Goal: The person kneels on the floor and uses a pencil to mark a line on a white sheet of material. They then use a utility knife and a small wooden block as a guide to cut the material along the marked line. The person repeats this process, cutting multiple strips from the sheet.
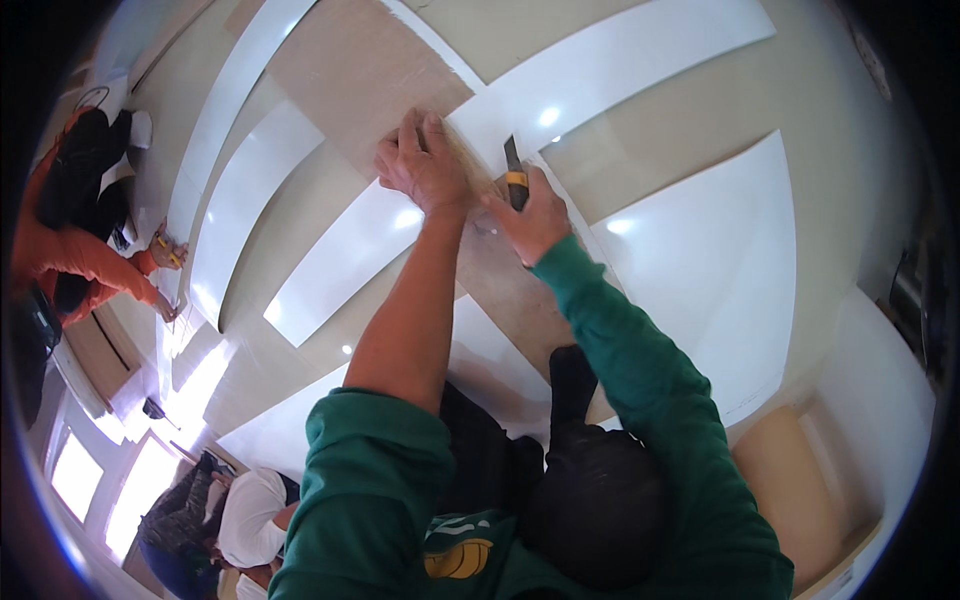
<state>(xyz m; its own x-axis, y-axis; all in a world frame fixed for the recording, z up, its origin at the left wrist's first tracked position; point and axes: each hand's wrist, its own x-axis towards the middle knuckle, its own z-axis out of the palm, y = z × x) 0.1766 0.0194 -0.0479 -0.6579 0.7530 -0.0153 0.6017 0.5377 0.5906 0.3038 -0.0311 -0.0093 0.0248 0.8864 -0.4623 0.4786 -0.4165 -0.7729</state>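
Observation:
My right hand [535, 215] is closed around a utility knife [515, 185] with a dark body, a yellow band and a blade pointing away from me. Just left of it, my left hand [428, 170] bends its fingers down at the edge of a thin tan strip [463, 150]; its fingertips are partly hidden. Both hands are close together over a long brown board [350, 75], where a white panel strip [600, 65] meets it. The lower stretch of the board runs back toward my legs.
More white strips [250, 165] lie on the beige floor to the left, and a wide white sheet [715, 265] to the right. At far left, a person in orange [75, 250] holds a yellow tool. Other people [250, 520] are at lower left. A tan panel [790, 490] is at lower right.

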